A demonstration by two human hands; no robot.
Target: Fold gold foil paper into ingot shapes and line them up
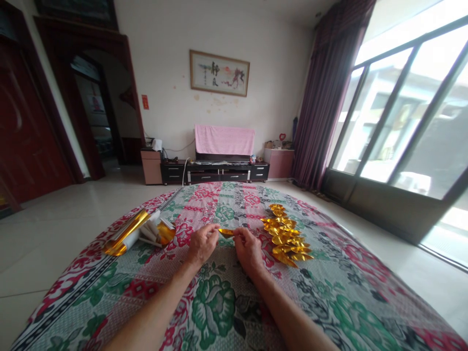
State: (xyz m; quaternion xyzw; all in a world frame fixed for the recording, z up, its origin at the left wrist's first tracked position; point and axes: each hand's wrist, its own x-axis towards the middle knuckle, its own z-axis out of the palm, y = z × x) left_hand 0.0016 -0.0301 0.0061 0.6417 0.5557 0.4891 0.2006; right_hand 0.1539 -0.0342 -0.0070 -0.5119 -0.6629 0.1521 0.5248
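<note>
A small folded gold paper piece [226, 233] is stretched between my two hands above the middle of the cloth. My left hand [203, 243] pinches its left end, and my right hand [249, 247] pinches the right end. To the right of my right hand lies a pile of folded gold paper pieces [287, 236], several overlapping in a rough column. On the left, a gold and white paper roll [127, 234] rests beside loose white and gold sheets [157, 230].
A flowered cloth [214, 304] covers the round table. Beyond the table stand a low black cabinet [208, 176], a pink towel [224, 140] draped over something on it, and a pink side cabinet [280, 163]. Windows and a purple curtain [316, 97] are at right.
</note>
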